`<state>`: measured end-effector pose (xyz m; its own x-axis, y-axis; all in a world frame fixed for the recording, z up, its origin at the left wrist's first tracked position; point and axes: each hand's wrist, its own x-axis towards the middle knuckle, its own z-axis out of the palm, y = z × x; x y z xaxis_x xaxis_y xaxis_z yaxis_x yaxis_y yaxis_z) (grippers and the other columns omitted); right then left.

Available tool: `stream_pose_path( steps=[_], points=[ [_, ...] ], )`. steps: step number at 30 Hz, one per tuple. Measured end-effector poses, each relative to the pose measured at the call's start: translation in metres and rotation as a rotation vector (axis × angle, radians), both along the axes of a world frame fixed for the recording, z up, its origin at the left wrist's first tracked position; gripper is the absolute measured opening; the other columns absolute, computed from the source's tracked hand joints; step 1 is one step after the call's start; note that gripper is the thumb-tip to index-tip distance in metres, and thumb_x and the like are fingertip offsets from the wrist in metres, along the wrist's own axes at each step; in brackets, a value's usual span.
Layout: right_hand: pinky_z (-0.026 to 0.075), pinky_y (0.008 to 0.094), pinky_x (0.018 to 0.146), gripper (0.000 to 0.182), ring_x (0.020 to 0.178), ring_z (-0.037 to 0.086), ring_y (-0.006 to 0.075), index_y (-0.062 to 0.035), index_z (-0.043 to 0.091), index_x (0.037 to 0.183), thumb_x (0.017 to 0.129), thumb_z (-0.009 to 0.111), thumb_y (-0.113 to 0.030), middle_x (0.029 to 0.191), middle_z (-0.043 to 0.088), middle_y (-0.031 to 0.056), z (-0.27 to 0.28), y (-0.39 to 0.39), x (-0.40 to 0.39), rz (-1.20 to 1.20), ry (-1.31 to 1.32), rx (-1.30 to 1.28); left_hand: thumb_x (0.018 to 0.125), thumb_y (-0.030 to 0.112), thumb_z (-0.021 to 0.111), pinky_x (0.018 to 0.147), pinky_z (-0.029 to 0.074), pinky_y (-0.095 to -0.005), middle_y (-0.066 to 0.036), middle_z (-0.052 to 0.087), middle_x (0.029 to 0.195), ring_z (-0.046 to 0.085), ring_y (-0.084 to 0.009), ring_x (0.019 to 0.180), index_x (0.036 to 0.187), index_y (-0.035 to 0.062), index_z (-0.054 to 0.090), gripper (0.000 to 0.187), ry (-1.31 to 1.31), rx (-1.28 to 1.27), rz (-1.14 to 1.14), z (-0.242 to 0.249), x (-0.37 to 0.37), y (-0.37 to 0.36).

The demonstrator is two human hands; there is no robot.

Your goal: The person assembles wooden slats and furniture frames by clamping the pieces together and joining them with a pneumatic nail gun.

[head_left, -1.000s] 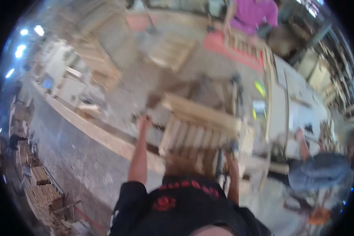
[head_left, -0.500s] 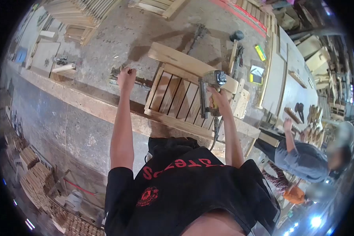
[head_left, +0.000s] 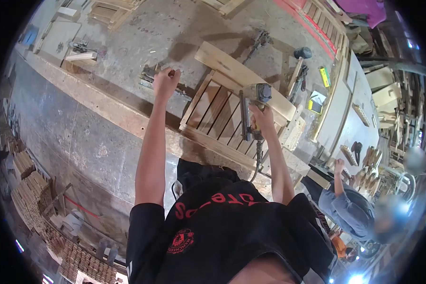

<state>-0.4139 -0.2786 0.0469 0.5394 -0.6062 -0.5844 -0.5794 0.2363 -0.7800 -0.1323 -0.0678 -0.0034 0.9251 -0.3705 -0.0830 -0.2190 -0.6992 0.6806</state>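
Note:
My right hand (head_left: 262,118) grips the handle of a nail gun (head_left: 257,93), whose hose runs down toward my body. The gun is over the right part of a slatted wooden frame (head_left: 217,111) on the workbench. Along the far side of that frame lies a wide plank (head_left: 244,78). Left of the frame, my left hand (head_left: 166,81) is closed above a metal clamp or rail (head_left: 149,81); what its fingers hold, if anything, is too small to make out.
Beyond the frame lie another nail gun (head_left: 259,40), a black mallet (head_left: 302,52) and a yellow-green box (head_left: 324,77). A co-worker in grey (head_left: 348,210) stands at the right. Wood stacks (head_left: 35,194) are at lower left.
The view has shifted, so the bench items appear displaced. My right hand still grips the nail gun over the frame, and my left hand stays closed near the metal piece.

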Motion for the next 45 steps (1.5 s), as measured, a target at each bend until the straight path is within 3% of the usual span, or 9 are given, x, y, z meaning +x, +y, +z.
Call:
stream_pose_path(
  steps=[5, 17, 20, 26, 29, 32, 33, 37, 45],
  points=[
    [0.038, 0.0264, 0.035, 0.017, 0.039, 0.045, 0.0104, -0.0042, 0.054, 0.087, 0.084, 0.064, -0.018, 0.054, 0.046, 0.0013, 0.019, 0.001, 0.008, -0.035, 0.01, 0.01, 0.079, 0.039, 0.061, 0.068, 0.051, -0.0441, -0.012, 0.068, 0.077, 0.065, -0.0345, 0.076, 0.079, 0.0077, 0.066, 0.032, 0.004, -0.002, -0.019, -0.003, 0.002, 0.001],
    [0.038, 0.0249, 0.037, 0.024, 0.041, 0.045, 0.0097, -0.0042, 0.052, 0.095, 0.084, 0.065, -0.02, 0.058, 0.049, 0.0009, -0.004, 0.019, 0.079, 0.199, -0.003, 0.048, 0.079, 0.038, 0.062, 0.07, 0.052, -0.0437, -0.015, 0.067, 0.077, 0.065, -0.0344, 0.077, 0.077, 0.0083, 0.067, 0.03, 0.099, 0.019, -0.033, -0.004, 0.003, 0.003],
    [0.038, 0.0251, 0.037, 0.023, 0.041, 0.045, 0.0098, -0.0034, 0.052, 0.093, 0.084, 0.064, -0.021, 0.057, 0.048, 0.0012, -0.017, 0.02, 0.075, 0.231, -0.003, -0.005, 0.079, 0.037, 0.062, 0.07, 0.052, -0.0437, -0.015, 0.067, 0.077, 0.065, -0.0343, 0.078, 0.08, 0.0086, 0.067, 0.029, 0.101, -0.005, -0.035, -0.005, 0.004, 0.003],
    [0.038, 0.0266, 0.039, 0.023, 0.043, 0.05, 0.0107, -0.0014, 0.058, 0.078, 0.082, 0.066, -0.023, 0.054, 0.052, 0.0027, 0.015, 0.053, 0.03, 0.28, 0.161, -0.08, 0.079, 0.038, 0.061, 0.07, 0.051, -0.0438, -0.014, 0.067, 0.078, 0.065, -0.0346, 0.078, 0.081, 0.0081, 0.066, 0.03, 0.165, -0.035, -0.041, -0.007, 0.004, 0.003],
    [0.043, 0.0342, 0.044, 0.029, 0.046, 0.056, 0.018, 0.0033, 0.059, 0.074, 0.078, 0.068, -0.024, 0.056, 0.058, 0.0113, 0.01, 0.085, -0.003, 0.442, 0.141, -0.279, 0.078, 0.037, 0.061, 0.069, 0.051, -0.0439, -0.014, 0.067, 0.077, 0.065, -0.0349, 0.077, 0.079, 0.0075, 0.066, 0.03, 0.097, -0.023, -0.041, -0.006, 0.003, 0.003],
    [0.05, 0.0464, 0.061, 0.038, 0.066, 0.063, 0.0412, 0.0082, 0.059, 0.076, 0.073, 0.071, -0.028, 0.066, 0.061, 0.0237, 0.013, 0.114, -0.013, 0.772, 0.209, -0.405, 0.078, 0.036, 0.061, 0.067, 0.051, -0.0433, -0.013, 0.066, 0.073, 0.064, -0.0341, 0.072, 0.077, 0.0075, 0.066, 0.029, 0.061, -0.046, -0.034, -0.006, 0.002, 0.005],
    [0.05, 0.0483, 0.066, 0.043, 0.077, 0.062, 0.044, 0.007, 0.06, 0.093, 0.074, 0.07, -0.03, 0.074, 0.063, 0.0263, 0.009, 0.123, -0.012, 0.894, 0.233, -0.363, 0.078, 0.036, 0.062, 0.064, 0.051, -0.0426, -0.013, 0.066, 0.07, 0.064, -0.0332, 0.07, 0.075, 0.0077, 0.066, 0.028, 0.05, -0.055, -0.033, -0.007, 0.002, 0.005],
    [0.052, 0.0492, 0.069, 0.06, 0.077, 0.063, 0.0419, 0.0018, 0.05, 0.12, 0.076, 0.068, -0.034, 0.077, 0.065, 0.0241, 0.002, 0.157, -0.004, 1.028, 0.277, -0.433, 0.078, 0.035, 0.06, 0.062, 0.05, -0.0427, -0.011, 0.065, 0.066, 0.064, -0.0325, 0.067, 0.073, 0.0081, 0.065, 0.027, 0.009, -0.114, -0.014, -0.01, 0.001, 0.004],
    [0.052, 0.0483, 0.067, 0.064, 0.076, 0.063, 0.0424, 0.0078, 0.048, 0.12, 0.074, 0.07, -0.032, 0.079, 0.065, 0.0252, 0.001, 0.171, 0.005, 1.048, 0.255, -0.476, 0.078, 0.033, 0.06, 0.059, 0.05, -0.0433, -0.012, 0.064, 0.065, 0.063, -0.0332, 0.065, 0.073, 0.0075, 0.064, 0.026, -0.005, -0.118, 0.004, -0.012, 0.002, 0.004]
  ],
)
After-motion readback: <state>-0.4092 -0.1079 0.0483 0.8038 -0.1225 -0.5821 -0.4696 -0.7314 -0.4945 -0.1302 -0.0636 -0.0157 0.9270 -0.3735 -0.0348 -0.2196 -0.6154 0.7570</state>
